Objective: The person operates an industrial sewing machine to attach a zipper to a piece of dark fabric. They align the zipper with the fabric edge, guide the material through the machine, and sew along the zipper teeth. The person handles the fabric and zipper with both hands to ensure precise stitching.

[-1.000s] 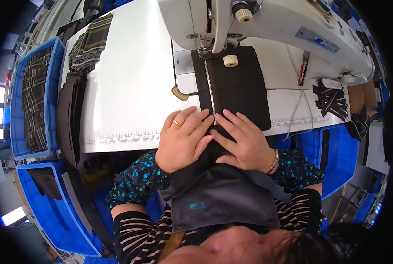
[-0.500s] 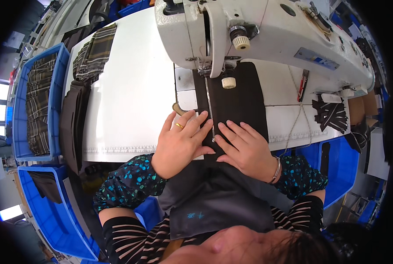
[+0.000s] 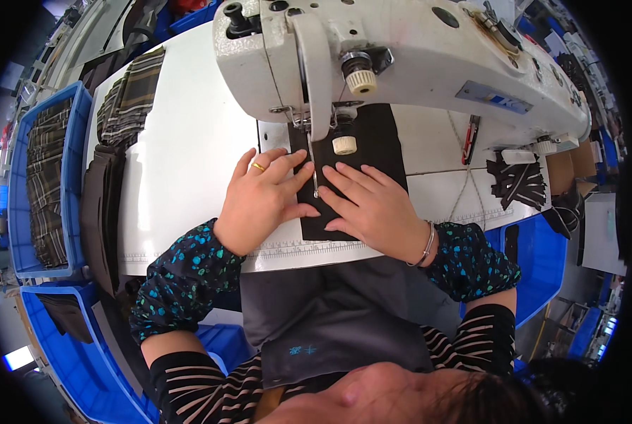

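A piece of dark fabric [image 3: 383, 141] lies on the sewing machine's bed, its far part passing beneath the sewing machine [image 3: 401, 49]. A zipper [image 3: 314, 173] with a silver metal end runs along the fabric toward the needle area, where the machine head hides the detail. My left hand [image 3: 263, 191] lies palm down at the left side of the zipper, fingers spread and fingertips on the fabric. To the right of the zipper, my right hand [image 3: 376, 208] rests flat on the cloth with its fingers extended. Neither hand grasps anything.
At the left, a blue bin [image 3: 80, 180] holds plaid pieces. Beside it are a plaid stack [image 3: 136, 92] and a dark fabric stack [image 3: 102, 219]. Red-handled snips [image 3: 470, 141] and a pile of dark strips [image 3: 517, 180] lie right. A printed ruler [image 3: 302, 247] follows the table's front edge.
Both hands and the fabric have moved away from me toward the needle, and less zipper shows in front of the machine head. The whole view has shifted slightly.
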